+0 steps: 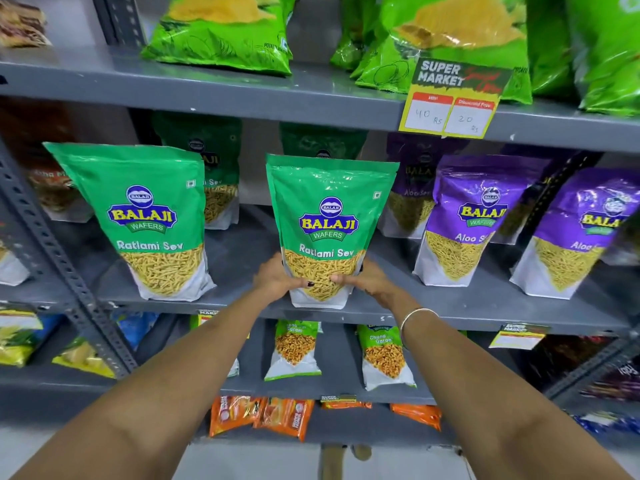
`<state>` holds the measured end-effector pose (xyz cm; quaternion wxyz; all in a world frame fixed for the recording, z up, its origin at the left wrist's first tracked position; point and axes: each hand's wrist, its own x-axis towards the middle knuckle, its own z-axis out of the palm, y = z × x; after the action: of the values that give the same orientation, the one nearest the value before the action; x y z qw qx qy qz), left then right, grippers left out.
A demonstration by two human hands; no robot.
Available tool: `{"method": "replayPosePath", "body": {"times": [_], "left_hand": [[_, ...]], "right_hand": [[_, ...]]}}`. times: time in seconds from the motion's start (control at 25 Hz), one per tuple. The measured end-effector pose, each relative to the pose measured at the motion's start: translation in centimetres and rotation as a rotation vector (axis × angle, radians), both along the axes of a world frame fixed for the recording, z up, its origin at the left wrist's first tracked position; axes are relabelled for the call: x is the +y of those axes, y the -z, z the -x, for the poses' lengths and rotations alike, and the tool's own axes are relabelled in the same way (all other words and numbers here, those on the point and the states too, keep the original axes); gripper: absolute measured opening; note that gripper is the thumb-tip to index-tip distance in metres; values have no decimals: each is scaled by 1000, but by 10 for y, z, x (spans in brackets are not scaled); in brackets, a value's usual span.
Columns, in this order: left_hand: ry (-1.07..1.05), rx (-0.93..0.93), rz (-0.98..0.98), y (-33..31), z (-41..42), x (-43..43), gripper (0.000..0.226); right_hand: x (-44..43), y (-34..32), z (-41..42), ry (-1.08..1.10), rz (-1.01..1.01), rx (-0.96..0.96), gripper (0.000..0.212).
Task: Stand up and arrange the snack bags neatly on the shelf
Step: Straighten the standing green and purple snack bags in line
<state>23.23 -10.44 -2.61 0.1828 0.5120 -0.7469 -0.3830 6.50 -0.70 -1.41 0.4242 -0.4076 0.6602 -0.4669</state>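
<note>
Right at the front edge of the middle shelf [242, 308], left hand [277, 277] and right hand [363, 280] pinch the base of the upright Ratlami Sev bag [329, 220], which could easily flop forward off the lip if let go crooked

Glossy plastic film covers the green sev bag [329, 216]; at its 12 o'clock, the matt grey painted-metal shelf [242, 95] carries a paper price tag [450, 109].

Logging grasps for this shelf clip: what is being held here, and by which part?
The middle green Ratlami Sev bag, held upright at its lower end: left hand and right hand clasp its bottom sides.
</note>
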Motion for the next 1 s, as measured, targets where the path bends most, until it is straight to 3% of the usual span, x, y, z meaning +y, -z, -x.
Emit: {"method": "replayPosePath", "body": {"times": [1.0], "left_hand": [[68, 22, 21, 4, 0, -5, 67]], "right_hand": [[2, 2, -4, 60, -61, 80, 67]]}}
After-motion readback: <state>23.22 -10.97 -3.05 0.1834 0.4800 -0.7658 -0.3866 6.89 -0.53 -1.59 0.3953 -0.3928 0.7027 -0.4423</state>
